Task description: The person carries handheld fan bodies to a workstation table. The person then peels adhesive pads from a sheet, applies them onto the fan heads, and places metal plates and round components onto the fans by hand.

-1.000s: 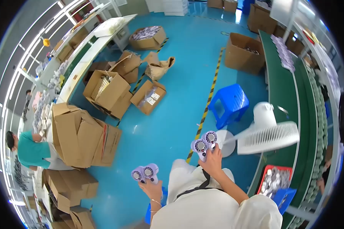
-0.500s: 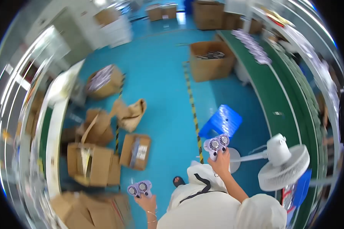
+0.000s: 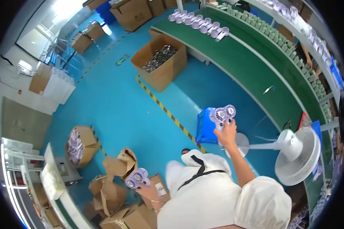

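My right hand (image 3: 227, 133) is closed round the handles of purple handheld fans (image 3: 222, 113), whose round heads with dark grilles and silver centres point away from me. They are held above a blue stool (image 3: 205, 128). Lower left, my left hand (image 3: 147, 189) grips more purple fans (image 3: 137, 178), seen over the cardboard on the floor. Fingers of both hands are partly hidden behind the fans. A row of similar purple fans (image 3: 197, 23) lies along the far end of the green bench (image 3: 233, 57).
A white standing fan (image 3: 294, 152) is at my right beside the bench. Ahead stands an open carton (image 3: 160, 72) of dark parts. Opened cartons (image 3: 111, 194) lie lower left, near a box of purple parts (image 3: 86, 147). Part of another person (image 3: 306, 55) shows beyond the bench.
The view has turned to the right, bringing the green bench and its fan row to the centre. Both hands still hold their fans; the left boxes have shifted down in view.
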A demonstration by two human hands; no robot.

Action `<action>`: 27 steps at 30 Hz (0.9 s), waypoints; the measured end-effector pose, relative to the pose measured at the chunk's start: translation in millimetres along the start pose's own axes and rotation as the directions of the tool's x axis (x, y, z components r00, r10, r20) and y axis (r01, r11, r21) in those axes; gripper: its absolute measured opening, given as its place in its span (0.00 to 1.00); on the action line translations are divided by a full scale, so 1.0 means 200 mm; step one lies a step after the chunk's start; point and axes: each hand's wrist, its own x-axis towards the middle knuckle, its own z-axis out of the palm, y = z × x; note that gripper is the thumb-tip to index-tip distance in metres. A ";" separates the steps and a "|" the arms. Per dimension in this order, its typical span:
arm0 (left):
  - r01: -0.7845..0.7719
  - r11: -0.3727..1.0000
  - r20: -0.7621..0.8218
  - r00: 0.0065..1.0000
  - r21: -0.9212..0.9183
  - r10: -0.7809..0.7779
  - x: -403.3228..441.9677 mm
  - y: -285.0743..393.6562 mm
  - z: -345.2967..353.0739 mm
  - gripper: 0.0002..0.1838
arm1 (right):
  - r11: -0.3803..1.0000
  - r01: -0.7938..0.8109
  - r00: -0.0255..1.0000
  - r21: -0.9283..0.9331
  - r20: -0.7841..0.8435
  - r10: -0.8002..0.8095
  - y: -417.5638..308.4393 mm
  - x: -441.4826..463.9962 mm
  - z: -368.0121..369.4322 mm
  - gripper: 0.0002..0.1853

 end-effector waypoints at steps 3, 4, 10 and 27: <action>-0.066 0.998 0.192 0.979 0.010 0.063 0.23 0.38 -0.11 0.39 | 0.991 -0.102 0.995 0.089 0.001 0.102 -0.15 0.22 0.04 0.36; -0.108 0.992 0.121 0.986 -0.066 0.115 0.32 0.41 0.00 0.40 | 0.984 -0.155 0.988 0.087 -0.008 0.157 -0.19 0.29 0.08 0.36; -0.292 0.955 0.084 0.952 -0.047 0.295 1.00 0.92 0.41 0.43 | 0.940 -0.322 0.938 0.115 -0.099 0.333 -0.26 0.75 0.26 0.35; -0.729 0.625 0.081 0.630 -0.279 0.772 2.07 3.26 0.66 0.38 | 0.967 0.045 0.980 -0.251 0.199 0.006 0.49 2.30 0.37 0.30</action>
